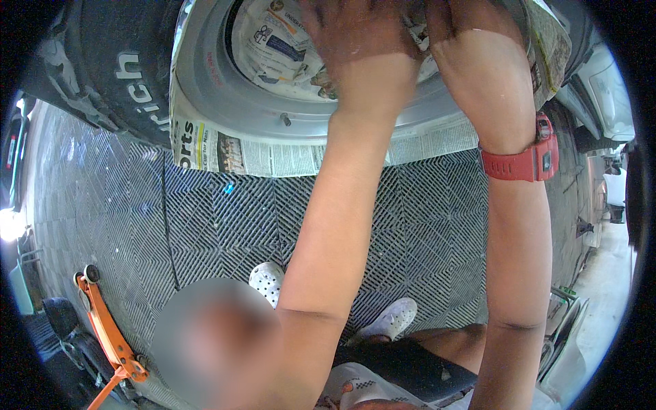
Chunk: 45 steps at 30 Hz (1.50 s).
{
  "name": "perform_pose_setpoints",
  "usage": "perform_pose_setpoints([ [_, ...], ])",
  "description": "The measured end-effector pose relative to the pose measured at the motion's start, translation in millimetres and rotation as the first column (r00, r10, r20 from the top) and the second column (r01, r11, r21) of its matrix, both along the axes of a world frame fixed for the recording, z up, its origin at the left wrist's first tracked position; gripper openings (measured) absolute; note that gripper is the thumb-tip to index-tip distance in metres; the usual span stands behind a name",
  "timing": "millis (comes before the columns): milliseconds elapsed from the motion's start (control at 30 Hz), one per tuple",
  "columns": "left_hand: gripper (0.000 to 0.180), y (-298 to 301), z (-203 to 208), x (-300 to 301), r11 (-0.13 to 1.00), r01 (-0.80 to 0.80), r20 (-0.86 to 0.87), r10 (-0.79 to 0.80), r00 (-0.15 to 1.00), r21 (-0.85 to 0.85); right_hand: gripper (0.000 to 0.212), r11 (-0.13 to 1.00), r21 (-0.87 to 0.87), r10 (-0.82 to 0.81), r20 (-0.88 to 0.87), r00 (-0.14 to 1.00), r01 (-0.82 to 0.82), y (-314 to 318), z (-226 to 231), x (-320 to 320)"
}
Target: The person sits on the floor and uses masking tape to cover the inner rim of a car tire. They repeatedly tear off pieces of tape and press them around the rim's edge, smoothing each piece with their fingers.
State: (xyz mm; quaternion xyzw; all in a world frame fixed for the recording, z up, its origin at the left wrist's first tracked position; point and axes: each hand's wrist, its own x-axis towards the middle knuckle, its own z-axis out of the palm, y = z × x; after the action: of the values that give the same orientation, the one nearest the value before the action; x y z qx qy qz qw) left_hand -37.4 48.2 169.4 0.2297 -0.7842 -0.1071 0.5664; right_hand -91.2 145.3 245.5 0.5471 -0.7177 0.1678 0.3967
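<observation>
Near the top, a silver wheel rim has a short valve stem on its lower lip. Newspaper is tucked round the rim's edge, between it and a black tyre. Printed paper also fills the rim's middle. My left hand is over this paper, smeared by motion, its fingers unclear. To its right, my right hand reaches over the rim near its right side, with fingers partly cut off by the upper edge. A red watch is on my right wrist. Whether either hand holds anything is hidden.
Grey ribbed floor tiles lie below the wheel, with a small blue scrap on them. An orange floor jack stands at the lower left. White perforated clogs are near my arms. Pale vehicle panels border the right.
</observation>
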Motion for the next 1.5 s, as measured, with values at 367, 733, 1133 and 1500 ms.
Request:
perform_pose_setpoints([
  [367, 0.051, -35, -13, 14, 0.994, -0.086, -0.179, 0.072, 0.981, -0.073, 0.019, 1.000, -0.026, -0.006, 0.087, 0.996, 0.009, -1, -4, 0],
  [733, 0.044, -10, 0, 9, 0.995, -0.096, 0.070, 0.097, 0.993, -0.020, 0.014, 0.941, 0.306, -0.219, 0.217, 0.951, 0.146, 22, 11, 20],
  [1133, 0.039, -6, -1, 0, 0.989, -0.134, 0.000, 0.134, 0.991, -0.058, 0.020, 0.993, -0.110, 0.073, 0.259, 0.963, -0.046, 8, 5, 1],
  [1500, 0.039, -4, 7, 1, 0.990, -0.129, 0.007, 0.130, 0.992, -0.057, 0.021, 0.995, -0.091, 0.065, 0.338, 0.939, -0.036, 0, 5, -12],
])
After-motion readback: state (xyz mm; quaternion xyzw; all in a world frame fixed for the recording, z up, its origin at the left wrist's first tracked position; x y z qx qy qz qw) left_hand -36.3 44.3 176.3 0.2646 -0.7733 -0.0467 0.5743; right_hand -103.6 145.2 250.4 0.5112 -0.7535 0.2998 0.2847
